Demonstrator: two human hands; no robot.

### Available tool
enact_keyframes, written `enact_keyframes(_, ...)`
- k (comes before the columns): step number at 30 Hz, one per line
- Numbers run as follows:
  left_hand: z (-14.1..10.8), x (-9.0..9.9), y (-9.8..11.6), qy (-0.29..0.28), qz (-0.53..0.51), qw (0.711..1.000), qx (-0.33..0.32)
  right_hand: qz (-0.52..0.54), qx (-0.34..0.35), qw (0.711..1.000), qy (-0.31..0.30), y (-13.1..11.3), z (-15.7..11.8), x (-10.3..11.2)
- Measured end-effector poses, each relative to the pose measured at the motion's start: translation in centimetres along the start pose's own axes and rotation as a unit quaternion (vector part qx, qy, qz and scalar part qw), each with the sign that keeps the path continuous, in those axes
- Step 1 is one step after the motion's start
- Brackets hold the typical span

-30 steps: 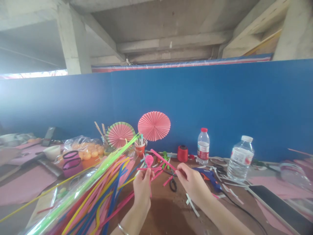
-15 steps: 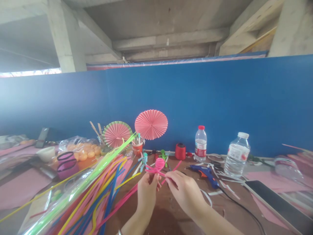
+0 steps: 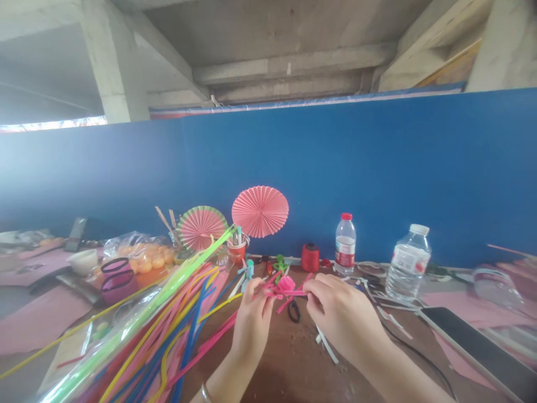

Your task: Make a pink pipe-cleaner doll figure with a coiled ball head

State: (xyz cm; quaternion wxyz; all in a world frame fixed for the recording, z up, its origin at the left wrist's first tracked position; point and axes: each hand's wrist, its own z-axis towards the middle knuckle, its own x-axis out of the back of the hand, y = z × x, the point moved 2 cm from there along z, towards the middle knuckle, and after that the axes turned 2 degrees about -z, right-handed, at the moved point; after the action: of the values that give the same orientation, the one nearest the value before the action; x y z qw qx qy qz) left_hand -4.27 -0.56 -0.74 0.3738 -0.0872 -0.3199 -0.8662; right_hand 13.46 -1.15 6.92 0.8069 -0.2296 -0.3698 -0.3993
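Observation:
A pink pipe-cleaner figure (image 3: 287, 284), with a round coiled ball and several thin pink limbs, hangs between my two hands above the brown table (image 3: 281, 364). My left hand (image 3: 254, 313) pinches its limbs on the left side. My right hand (image 3: 335, 305) is closed with thumb and forefinger on a limb at the right, drawn out nearly level. Just behind stand a light blue pipe-cleaner figure (image 3: 249, 270) and a green one (image 3: 279, 262). The ball is partly turned away, so its details do not show.
Coloured pipe cleaners (image 3: 176, 322) fill the left side. Along the back are folded pink paper fans (image 3: 260, 211), a red thread spool (image 3: 310, 258) and water bottles (image 3: 345, 246). Black scissors handles (image 3: 294, 311) lie below the figure. A phone-like dark slab (image 3: 474, 347) lies right.
My right hand has moved right and up, away from my left, stretching a pink limb. The ball has tipped to the right and lower. My right hand now covers most of the blue glue gun.

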Motion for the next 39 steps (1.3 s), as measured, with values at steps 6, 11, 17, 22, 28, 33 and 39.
enact_keyframes(6,-0.3,-0.3,-0.1,-0.042,0.097,0.989,-0.101,-0.004,-0.013,1.0,-0.001,0.2,0.0,0.2)
enact_keyframes(11,-0.5,-0.4,0.0,-0.053,0.083,0.99,-0.101,0.003,-0.018,1.0,-0.011,0.2,0.1,0.5)
enact_keyframes(17,-0.2,-0.4,0.1,-0.067,0.072,0.99,-0.101,-0.043,-0.043,0.994,-0.096,0.5,0.2,0.4)
enact_keyframes(22,-0.4,-0.4,0.6,-0.085,0.058,0.991,-0.091,-0.051,-0.023,0.993,-0.101,-0.2,-0.3,-1.5)
enact_keyframes(28,-0.6,-1.1,1.6,-0.107,-0.018,0.994,-0.017,-0.048,0.013,0.996,-0.079,-1.2,-0.7,-4.7)
enact_keyframes(33,-0.7,-1.0,1.7,-0.087,-0.007,0.996,0.024,-0.042,0.032,0.998,-0.037,-1.3,-0.9,-5.6)
enact_keyframes(39,-1.0,-1.2,0.8,-0.105,0.102,0.988,-0.045,-0.053,0.058,0.997,-0.019,-1.2,-0.6,-4.7)
